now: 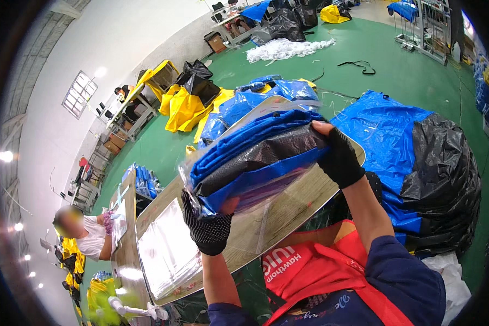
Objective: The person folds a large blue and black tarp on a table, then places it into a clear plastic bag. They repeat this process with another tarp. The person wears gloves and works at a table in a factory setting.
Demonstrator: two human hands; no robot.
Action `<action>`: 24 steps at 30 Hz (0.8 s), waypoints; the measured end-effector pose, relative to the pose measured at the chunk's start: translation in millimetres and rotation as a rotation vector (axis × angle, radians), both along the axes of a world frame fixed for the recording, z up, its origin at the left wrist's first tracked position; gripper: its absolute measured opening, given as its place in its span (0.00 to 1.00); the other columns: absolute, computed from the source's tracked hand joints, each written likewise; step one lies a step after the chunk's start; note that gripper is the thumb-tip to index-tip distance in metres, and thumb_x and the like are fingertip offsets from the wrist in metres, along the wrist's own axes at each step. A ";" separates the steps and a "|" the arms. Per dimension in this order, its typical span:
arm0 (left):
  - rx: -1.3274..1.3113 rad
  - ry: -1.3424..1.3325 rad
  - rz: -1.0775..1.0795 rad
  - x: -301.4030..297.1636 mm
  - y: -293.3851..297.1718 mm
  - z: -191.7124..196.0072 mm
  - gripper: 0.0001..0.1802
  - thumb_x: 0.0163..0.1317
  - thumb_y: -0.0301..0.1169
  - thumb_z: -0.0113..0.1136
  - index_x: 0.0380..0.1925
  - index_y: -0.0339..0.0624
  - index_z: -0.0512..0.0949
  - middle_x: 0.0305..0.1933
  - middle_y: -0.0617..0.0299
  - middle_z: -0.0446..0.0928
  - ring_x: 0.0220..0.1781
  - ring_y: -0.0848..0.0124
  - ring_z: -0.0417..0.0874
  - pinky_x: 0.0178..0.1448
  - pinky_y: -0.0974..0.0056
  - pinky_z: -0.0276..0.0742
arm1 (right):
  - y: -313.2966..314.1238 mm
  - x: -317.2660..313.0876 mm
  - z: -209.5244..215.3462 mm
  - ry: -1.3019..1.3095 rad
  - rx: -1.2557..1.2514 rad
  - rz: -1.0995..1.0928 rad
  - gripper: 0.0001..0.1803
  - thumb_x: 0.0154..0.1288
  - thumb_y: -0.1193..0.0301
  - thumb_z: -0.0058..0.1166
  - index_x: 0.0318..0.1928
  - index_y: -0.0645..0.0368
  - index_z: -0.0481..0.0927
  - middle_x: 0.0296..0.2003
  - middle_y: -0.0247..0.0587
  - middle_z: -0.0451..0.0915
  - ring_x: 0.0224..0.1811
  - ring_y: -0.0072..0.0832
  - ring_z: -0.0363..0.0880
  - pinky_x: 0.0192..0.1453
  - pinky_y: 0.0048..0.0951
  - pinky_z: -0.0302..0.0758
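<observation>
Above the wooden counter, left hand at 7 o'clock and right hand at 2 o'clock gripped a folded blue-and-black raincoat, already inside its clear bag; sealing seemed left.

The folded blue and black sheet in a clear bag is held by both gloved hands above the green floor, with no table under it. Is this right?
Not quite. The head view shows the folded blue and black sheet in its clear bag held by the left hand and the right hand above a wooden table, not above bare floor.
</observation>
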State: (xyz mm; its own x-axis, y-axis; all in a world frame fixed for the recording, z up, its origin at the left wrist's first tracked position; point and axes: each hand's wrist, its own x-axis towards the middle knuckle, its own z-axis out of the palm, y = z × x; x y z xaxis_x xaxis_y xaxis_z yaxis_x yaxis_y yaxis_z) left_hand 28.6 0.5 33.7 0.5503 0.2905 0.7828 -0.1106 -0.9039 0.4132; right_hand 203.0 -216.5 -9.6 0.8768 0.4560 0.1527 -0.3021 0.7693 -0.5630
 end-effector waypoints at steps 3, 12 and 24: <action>-0.605 -0.222 -0.564 7.3 -29.2 10.4 0.46 0.53 0.65 0.57 0.59 0.37 0.67 0.54 0.51 0.72 0.56 0.62 0.74 0.59 0.59 0.71 | 7.9 -9.3 21.4 -0.160 -0.101 -0.220 0.11 0.66 0.64 0.52 0.42 0.57 0.79 0.34 0.31 0.79 0.36 0.20 0.77 0.43 0.22 0.74; -0.649 -0.288 -0.369 -21.4 -6.2 40.2 0.29 0.72 0.48 0.38 0.47 0.31 0.76 0.43 0.47 0.81 0.47 0.59 0.82 0.58 0.55 0.73 | -4.6 -45.5 65.7 -0.496 -0.301 -0.781 0.05 0.65 0.74 0.54 0.39 0.62 0.80 0.37 0.35 0.80 0.42 0.22 0.75 0.50 0.23 0.70; -0.764 0.483 -0.225 43.1 130.8 -99.5 0.21 0.68 0.42 0.40 0.43 0.38 0.77 0.40 0.57 0.78 0.43 0.67 0.77 0.51 0.65 0.71 | 74.3 89.3 -112.1 -0.728 -1.126 -0.486 0.20 0.62 0.57 0.51 0.38 0.63 0.78 0.35 0.53 0.80 0.37 0.46 0.80 0.44 0.42 0.74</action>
State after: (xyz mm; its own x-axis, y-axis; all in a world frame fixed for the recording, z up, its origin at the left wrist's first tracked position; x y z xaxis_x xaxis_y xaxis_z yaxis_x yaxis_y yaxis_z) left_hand 71.7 131.3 -65.8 0.8722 0.4800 0.0946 0.0888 -0.3456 0.9342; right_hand 292.3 -142.2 -121.7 0.8631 0.3164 0.3937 0.4750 -0.2436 -0.8456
